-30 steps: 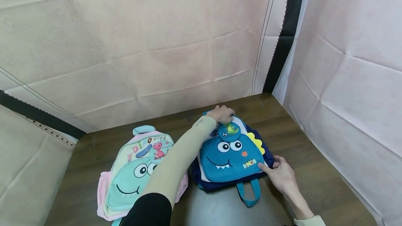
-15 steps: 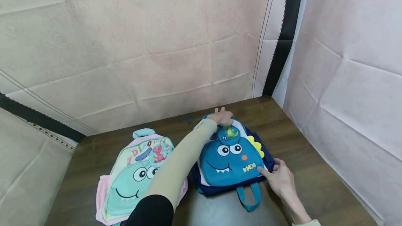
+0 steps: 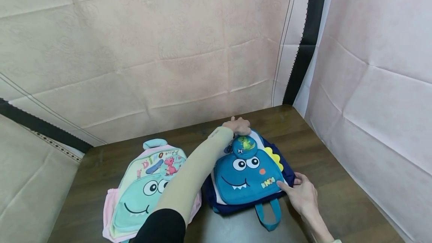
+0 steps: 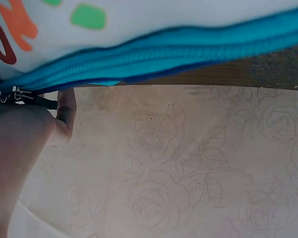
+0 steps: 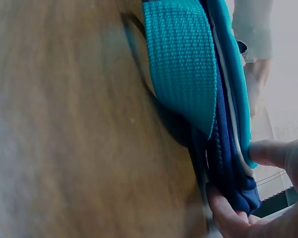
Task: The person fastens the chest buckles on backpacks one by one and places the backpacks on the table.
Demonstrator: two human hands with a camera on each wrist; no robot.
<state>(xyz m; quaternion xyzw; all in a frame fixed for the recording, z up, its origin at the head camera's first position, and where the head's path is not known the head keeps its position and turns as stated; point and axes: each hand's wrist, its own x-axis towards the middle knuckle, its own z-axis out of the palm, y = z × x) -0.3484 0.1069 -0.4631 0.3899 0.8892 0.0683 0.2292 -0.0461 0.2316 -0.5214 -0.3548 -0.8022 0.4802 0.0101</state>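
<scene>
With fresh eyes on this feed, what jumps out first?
First, the blue bag right of centre in the head view, with its toothy cartoon face; the right hand pinches its lower right corner. Next, the pastel bag to its left, partly hidden behind the left sleeve.

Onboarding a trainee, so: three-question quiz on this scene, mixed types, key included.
1. True or false: the right hand grips the blue-and-navy dinosaur-face fabric backpack at its lower right corner in the head view.
2. Multiple choice: what partly hides the pink-and-mint dinosaur-face fabric backpack in the head view?
A) the right hand
B) the left arm's beige-and-black sleeve
C) the teal webbing loop
3. Fill in the blank: the scalloped fabric crest along one side of the blue-and-navy backpack is ____ in colour.

Key: 1 true; 2 B; 3 yellow.
</scene>
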